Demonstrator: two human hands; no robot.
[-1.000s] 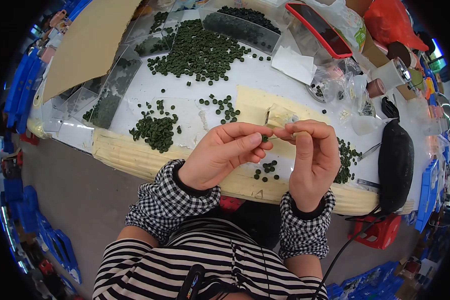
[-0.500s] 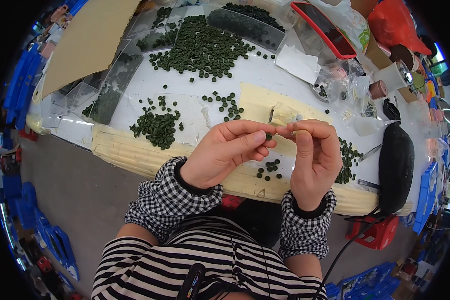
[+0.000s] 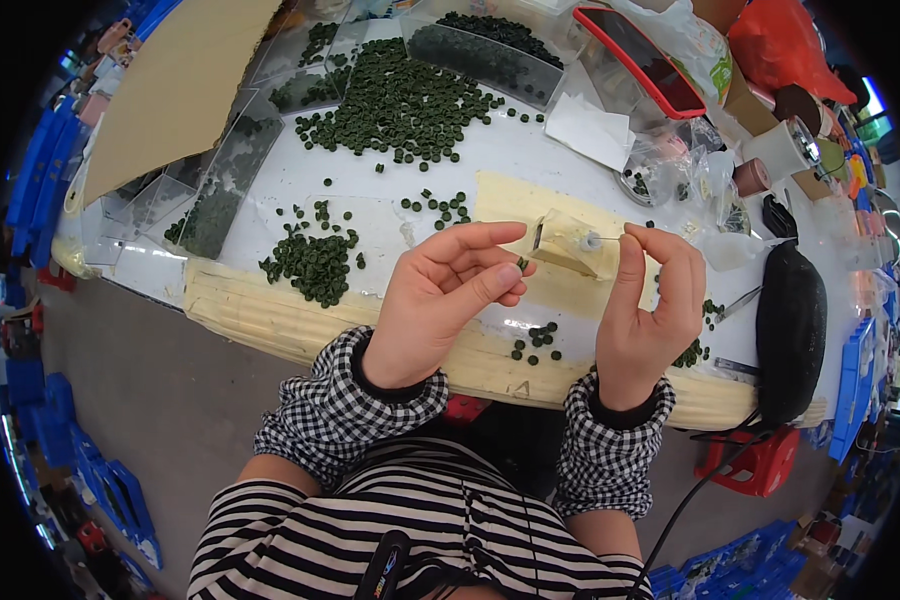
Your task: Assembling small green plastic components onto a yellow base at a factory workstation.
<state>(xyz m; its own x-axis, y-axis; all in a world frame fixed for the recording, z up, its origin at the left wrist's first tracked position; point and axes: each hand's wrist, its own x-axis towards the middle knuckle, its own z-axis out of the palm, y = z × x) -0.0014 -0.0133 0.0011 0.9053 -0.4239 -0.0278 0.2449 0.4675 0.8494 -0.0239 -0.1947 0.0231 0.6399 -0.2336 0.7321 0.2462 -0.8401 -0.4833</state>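
Between the thumb and fingers of my left hand (image 3: 440, 300) is a small dark green disc (image 3: 523, 264), seen partly edge-on. My right hand (image 3: 655, 305) pinches a thin needle-like pin (image 3: 610, 238), whose left end reaches a pale blue-grey nub (image 3: 590, 242) on a cream taped block (image 3: 560, 250). Whether the pin touches the nub I cannot tell. Several loose green discs (image 3: 533, 342) lie on the table between my wrists. A heap of discs (image 3: 315, 265) lies left of my left hand, and another pile (image 3: 692, 354) shows partly behind my right wrist.
The white table (image 3: 300, 190) has a padded cream front edge (image 3: 260, 300). Farther back are a large spread of discs (image 3: 400, 100), clear trays (image 3: 490, 60), cardboard (image 3: 185, 85) and a red-cased phone (image 3: 642, 60). Tweezers (image 3: 738, 303) and a black pouch (image 3: 792, 335) lie at right.
My hands have drawn apart. The right one has moved right with the pin, while the left has shifted slightly left, keeping the green disc. The taped block now shows between them.
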